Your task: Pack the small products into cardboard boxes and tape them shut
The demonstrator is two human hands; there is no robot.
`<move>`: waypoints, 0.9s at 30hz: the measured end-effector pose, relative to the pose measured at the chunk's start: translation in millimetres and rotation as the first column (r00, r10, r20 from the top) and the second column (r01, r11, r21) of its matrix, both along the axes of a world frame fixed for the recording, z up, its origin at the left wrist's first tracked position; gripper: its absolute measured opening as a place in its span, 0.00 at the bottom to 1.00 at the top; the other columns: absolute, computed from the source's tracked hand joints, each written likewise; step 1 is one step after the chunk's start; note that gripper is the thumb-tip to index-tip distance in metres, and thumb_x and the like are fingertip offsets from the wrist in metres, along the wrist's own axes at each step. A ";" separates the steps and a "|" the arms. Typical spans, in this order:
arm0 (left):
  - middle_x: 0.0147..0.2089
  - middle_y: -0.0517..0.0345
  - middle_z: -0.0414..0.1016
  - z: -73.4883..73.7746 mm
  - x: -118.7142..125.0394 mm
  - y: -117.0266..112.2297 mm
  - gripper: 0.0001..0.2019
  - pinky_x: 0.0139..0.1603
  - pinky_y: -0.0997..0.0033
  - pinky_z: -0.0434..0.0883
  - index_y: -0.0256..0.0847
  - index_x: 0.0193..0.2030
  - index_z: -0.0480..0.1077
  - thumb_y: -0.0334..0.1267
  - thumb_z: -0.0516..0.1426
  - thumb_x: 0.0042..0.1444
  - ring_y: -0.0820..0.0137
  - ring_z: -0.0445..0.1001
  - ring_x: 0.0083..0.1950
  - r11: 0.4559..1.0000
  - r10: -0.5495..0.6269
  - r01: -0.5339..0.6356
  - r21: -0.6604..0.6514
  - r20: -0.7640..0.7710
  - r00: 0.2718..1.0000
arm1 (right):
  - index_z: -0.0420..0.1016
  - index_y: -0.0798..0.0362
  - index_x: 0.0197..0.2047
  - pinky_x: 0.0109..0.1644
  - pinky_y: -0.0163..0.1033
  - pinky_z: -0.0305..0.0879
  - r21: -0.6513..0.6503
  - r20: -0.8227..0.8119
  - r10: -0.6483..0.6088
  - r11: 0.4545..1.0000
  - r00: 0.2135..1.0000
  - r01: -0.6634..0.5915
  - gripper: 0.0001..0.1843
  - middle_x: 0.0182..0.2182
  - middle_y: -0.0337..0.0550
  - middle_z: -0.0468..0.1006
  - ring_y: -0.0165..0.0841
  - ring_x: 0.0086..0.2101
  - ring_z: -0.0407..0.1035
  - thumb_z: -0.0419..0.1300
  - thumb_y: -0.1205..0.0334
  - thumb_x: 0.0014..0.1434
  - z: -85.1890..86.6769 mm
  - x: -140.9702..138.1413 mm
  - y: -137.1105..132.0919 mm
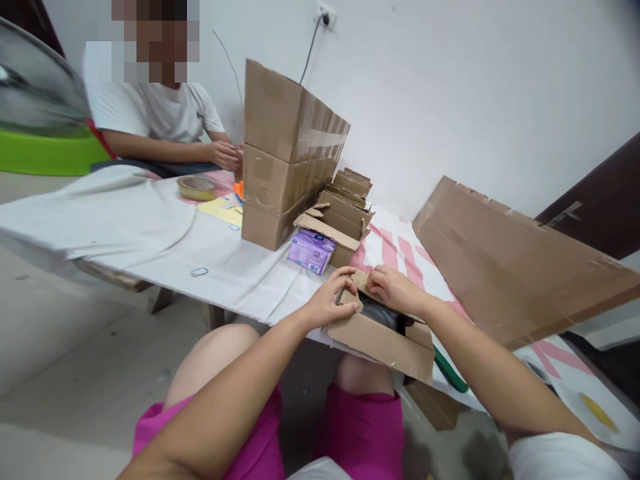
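At the surface's [250,290] near edge my left grip [327,300] clasps the open carton's [385,343] left end, my right grip [395,288] curls at its far flap [362,279], hold unclear; likely light, creasable cardboard, best taken by corners.

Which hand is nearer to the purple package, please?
Left: the left hand is in front and slightly right of the purple package; the right hand is farther right.
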State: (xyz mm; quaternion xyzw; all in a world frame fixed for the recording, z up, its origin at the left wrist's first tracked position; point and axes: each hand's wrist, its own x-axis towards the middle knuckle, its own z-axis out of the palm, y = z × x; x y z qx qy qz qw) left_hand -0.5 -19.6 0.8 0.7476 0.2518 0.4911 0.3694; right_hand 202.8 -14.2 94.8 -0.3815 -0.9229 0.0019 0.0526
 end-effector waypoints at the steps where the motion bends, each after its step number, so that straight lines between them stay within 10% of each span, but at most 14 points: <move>1: 0.62 0.45 0.59 0.6 -0.5 -0.5 0.12 0.66 0.56 0.57 0.40 0.39 0.68 0.38 0.60 0.47 0.56 0.59 0.66 1.000 -0.001 0.001 0.003 -0.006 1.000 | 0.65 0.53 0.30 0.39 0.37 0.58 0.011 0.015 0.013 1.000 1.000 -0.013 0.08 0.31 0.43 0.67 0.33 0.34 0.61 0.52 0.73 0.58 -0.3 0.5 0.5; 13: 0.63 0.47 0.60 -0.1 -2.2 0.2 0.14 0.66 0.56 0.58 0.40 0.42 0.69 0.39 0.60 0.48 0.57 0.61 0.66 0.999 0.022 -0.020 0.044 -0.045 0.999 | 0.66 0.53 0.43 0.43 0.40 0.64 0.055 -0.181 0.047 0.998 0.982 -0.038 0.09 0.38 0.45 0.69 0.34 0.38 0.65 0.51 0.72 0.60 -4.4 8.7 -8.3; 22: 0.69 0.48 0.56 -1.5 -3.3 2.0 0.12 0.69 0.49 0.52 0.40 0.44 0.73 0.38 0.58 0.52 0.54 0.47 0.72 0.982 -0.015 0.033 0.185 -0.099 0.995 | 0.65 0.52 0.33 0.38 0.39 0.61 0.150 -0.129 0.065 0.988 0.990 -0.045 0.09 0.32 0.43 0.67 0.34 0.34 0.61 0.49 0.74 0.59 -10.2 9.7 -16.2; 27: 0.62 0.45 0.66 -0.3 -5.1 2.7 0.13 0.67 0.50 0.57 0.39 0.45 0.73 0.38 0.58 0.53 0.55 0.57 0.68 0.978 0.009 0.013 0.210 -0.101 0.995 | 0.66 0.52 0.34 0.42 0.41 0.63 0.058 -0.148 0.097 0.994 0.984 -0.090 0.10 0.33 0.45 0.69 0.36 0.37 0.63 0.48 0.73 0.61 -5.2 21.1 -23.7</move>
